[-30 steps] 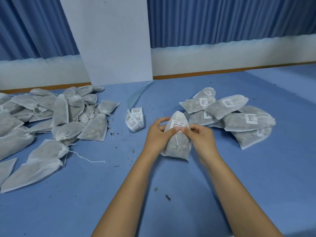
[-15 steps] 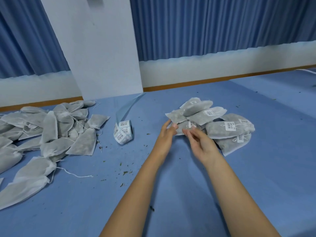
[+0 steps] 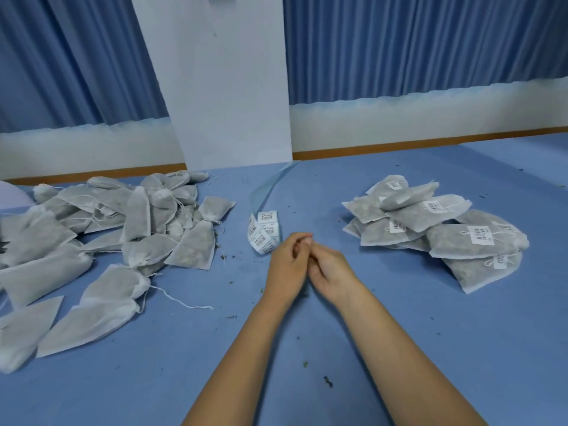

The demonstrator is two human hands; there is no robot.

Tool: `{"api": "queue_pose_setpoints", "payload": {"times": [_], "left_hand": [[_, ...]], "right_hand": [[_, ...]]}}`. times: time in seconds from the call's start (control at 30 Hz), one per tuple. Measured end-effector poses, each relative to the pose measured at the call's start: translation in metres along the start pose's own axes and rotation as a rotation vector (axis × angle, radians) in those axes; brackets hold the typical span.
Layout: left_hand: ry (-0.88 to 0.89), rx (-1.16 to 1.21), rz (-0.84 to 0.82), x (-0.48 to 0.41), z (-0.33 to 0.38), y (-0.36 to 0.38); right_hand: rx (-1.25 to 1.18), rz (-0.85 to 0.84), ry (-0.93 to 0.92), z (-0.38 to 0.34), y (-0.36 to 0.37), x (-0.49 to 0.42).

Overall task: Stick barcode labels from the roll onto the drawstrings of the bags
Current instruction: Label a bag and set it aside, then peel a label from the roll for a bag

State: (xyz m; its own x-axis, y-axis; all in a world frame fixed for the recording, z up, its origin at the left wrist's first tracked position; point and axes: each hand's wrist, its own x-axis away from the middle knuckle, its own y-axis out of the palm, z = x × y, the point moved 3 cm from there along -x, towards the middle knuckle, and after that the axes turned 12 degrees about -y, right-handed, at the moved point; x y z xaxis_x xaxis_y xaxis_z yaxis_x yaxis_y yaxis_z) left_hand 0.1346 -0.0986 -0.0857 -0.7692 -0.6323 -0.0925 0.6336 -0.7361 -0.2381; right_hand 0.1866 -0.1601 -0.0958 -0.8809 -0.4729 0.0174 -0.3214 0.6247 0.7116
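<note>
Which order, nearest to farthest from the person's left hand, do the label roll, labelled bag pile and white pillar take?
1. label roll, just beyond the left hand, slightly left.
2. labelled bag pile, off to the right.
3. white pillar, far back, past the roll.

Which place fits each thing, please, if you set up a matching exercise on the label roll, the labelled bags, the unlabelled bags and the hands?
1 label roll
2 labelled bags
3 unlabelled bags
4 left hand and right hand

A heaped at the left
B touching each other, centre
C piled at the right
D lying beside the left hand

Pairs: 1-D, 2-C, 3-A, 4-B
</note>
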Motion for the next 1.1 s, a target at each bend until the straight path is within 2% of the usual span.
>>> {"api": "queue_pose_setpoints", "payload": {"times": [0.07, 0.13, 0.17, 0.3, 0.37, 0.43, 0.5, 0.6, 0.7, 0.77, 0.83, 0.9, 1.0, 1.07, 1.1], "left_hand": [[-0.045, 0.034, 0.325, -0.01, -0.009, -0.043], [-0.113, -0.191, 0.659, -0.019, -0.022, -0.092], [-0.158, -0.369, 0.714, -0.025, -0.03, -0.112], [-0.337, -0.882, 0.498, -0.044, -0.064, -0.151], [-0.346, -1.009, 0.524, -0.047, -0.071, -0.158], [-0.312, -0.911, 0.561, -0.048, -0.067, -0.161], [-0.278, -0.708, 0.496, -0.044, -0.059, -0.158], [-0.32, -0.221, 0.341, -0.038, -0.04, -0.159], [-0.335, 0.076, 0.162, -0.028, -0.026, -0.155], [-0.343, 0.129, 0.044, -0.023, -0.022, -0.151], [-0.341, 0.139, 0.006, -0.023, -0.023, -0.152], [-0.347, 0.169, 0.053, -0.026, -0.024, -0.159], [-0.375, 0.168, 0.225, -0.028, -0.03, -0.169], [-0.347, -0.039, 0.451, -0.025, -0.03, -0.172], [-0.236, -0.201, 0.567, -0.022, -0.025, -0.172]], "right_hand": [[0.152, -0.076, 0.011, 0.015, 0.019, -0.001], [0.386, -0.177, 0.045, 0.03, 0.033, 0.001], [0.499, -0.234, 0.066, 0.038, 0.037, 0.002], [0.748, -0.372, 0.091, 0.056, 0.041, 0.006], [0.815, -0.389, 0.049, 0.056, 0.041, 0.005], [0.935, -0.394, -0.068, 0.05, 0.043, 0.003], [1.049, -0.391, -0.253, 0.04, 0.047, 0.002], [0.923, -0.433, -0.448, 0.028, 0.05, 0.004], [0.813, -0.477, -0.383, 0.027, 0.05, 0.005], [0.815, -0.486, -0.372, 0.026, 0.049, 0.005], [0.87, -0.494, -0.406, 0.021, 0.049, 0.006], [0.937, -0.477, -0.455, 0.015, 0.046, 0.006], [0.983, -0.468, -0.493, 0.006, 0.043, 0.005], [1.002, -0.479, -0.504, 0.005, 0.043, 0.005], [1.023, -0.49, -0.511, 0.006, 0.044, 0.005]]}}
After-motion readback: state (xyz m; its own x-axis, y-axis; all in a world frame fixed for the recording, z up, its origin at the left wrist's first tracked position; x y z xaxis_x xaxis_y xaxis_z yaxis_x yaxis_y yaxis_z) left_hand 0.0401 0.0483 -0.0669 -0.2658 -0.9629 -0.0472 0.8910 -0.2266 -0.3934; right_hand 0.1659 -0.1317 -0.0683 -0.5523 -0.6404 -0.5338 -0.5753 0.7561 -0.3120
